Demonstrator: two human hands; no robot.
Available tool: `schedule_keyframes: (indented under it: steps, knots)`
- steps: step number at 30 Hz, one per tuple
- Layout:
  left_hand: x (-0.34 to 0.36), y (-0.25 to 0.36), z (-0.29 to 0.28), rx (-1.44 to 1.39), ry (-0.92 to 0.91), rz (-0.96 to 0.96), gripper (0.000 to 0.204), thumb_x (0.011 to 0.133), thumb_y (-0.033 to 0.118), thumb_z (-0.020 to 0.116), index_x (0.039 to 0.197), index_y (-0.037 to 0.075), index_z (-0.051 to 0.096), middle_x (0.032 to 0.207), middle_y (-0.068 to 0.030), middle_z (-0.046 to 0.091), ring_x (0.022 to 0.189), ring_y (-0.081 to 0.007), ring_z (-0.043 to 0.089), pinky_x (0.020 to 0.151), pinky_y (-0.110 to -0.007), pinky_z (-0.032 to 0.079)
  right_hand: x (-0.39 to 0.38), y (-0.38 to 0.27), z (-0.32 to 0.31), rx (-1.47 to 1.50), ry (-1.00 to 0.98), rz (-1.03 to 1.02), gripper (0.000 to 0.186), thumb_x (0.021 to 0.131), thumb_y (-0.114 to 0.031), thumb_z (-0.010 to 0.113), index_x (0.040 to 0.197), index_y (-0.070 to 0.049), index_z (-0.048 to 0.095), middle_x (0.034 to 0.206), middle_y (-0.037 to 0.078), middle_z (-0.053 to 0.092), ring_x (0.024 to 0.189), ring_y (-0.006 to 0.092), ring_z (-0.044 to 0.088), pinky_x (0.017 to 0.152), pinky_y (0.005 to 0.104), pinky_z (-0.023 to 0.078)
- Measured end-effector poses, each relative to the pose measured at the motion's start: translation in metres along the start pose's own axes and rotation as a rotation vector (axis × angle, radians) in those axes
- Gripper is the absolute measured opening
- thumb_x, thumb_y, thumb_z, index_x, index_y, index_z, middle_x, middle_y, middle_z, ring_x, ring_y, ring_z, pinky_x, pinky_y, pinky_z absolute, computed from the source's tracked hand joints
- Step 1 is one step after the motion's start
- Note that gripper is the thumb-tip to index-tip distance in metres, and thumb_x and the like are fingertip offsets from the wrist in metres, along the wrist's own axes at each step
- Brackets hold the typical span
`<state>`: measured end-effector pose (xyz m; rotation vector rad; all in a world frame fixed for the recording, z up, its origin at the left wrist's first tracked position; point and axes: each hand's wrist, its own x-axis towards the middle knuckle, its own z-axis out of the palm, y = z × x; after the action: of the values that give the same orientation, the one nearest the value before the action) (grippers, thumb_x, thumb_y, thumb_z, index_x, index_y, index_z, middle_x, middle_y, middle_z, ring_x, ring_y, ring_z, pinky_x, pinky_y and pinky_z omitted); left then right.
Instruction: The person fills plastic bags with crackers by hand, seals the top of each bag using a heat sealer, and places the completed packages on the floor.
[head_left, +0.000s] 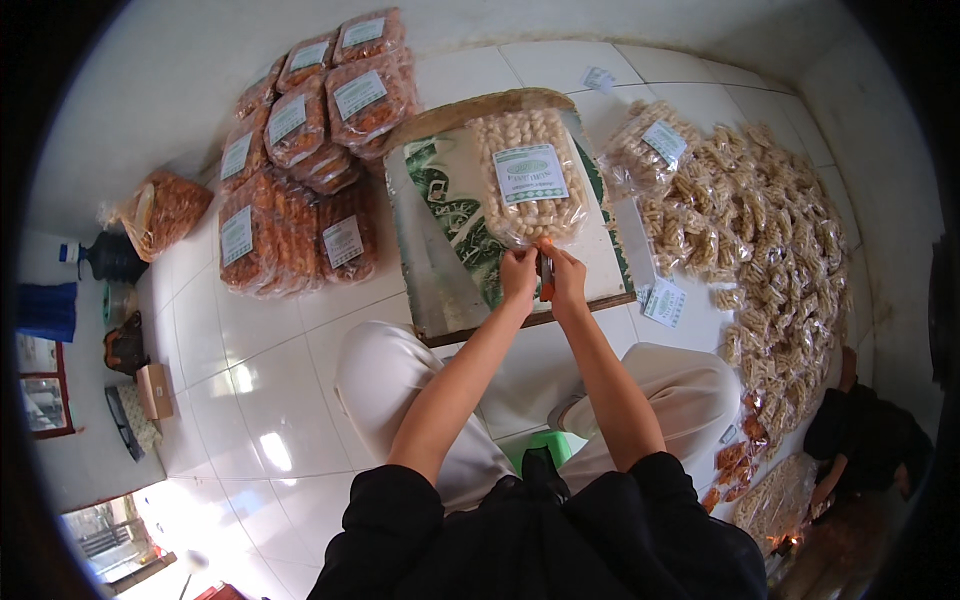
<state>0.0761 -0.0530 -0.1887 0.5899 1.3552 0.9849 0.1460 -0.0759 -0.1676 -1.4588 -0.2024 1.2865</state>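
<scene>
A clear plastic bag of pale, ring-shaped snacks (537,225) with a white and green label lies on a low board-topped table (440,285). My left hand (519,276) is closed in a pinch at the near end of the bag. Close beside it, my right hand (568,274) is closed around a small slim orange and dark tool (547,280), whose kind I cannot make out. Its upper orange part touches the bag's gathered end. Both forearms reach forward over my bent knees.
Stacked bags of reddish-brown snacks (290,130) stand at the far left. On the right lie a labelled bag (655,150), loose labels (664,302) and a wide heap of small pale snack packs (740,210). Another person (865,440) works at the lower right near a small flame (786,541).
</scene>
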Motion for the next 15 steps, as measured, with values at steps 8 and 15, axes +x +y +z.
schedule_keyframes:
  steps: [8, 15]
  knots:
    - [0.009, 0.010, -0.007, -0.077, 0.004, -0.142, 0.012, 0.082, 0.013, 0.061, 0.077, 0.004, 0.057, 0.071, -0.0013, 0.060, 0.060, -0.0074, 0.056, 0.052, -0.021, 0.044, 0.014, 0.022, -0.060, -1.004, 0.304, -0.636, 0.038, 0.080, -0.027, 0.065, 0.107, -0.002, 0.058, 0.094, 0.013, 0.054, 0.093, 0.0270, 0.050, 0.081, 0.0384, 0.040]
    - [0.004, 0.030, -0.016, -0.048, -0.041, -0.179, 0.012, 0.082, 0.016, 0.061, 0.075, 0.006, 0.058, 0.072, 0.0001, 0.060, 0.064, -0.0075, 0.057, 0.059, -0.021, 0.047, -0.012, 0.001, -0.043, -1.198, 0.261, -1.231, 0.046, 0.073, -0.017, 0.069, 0.115, -0.009, 0.050, 0.105, 0.007, 0.050, 0.102, 0.0272, 0.044, 0.090, 0.0457, 0.031]
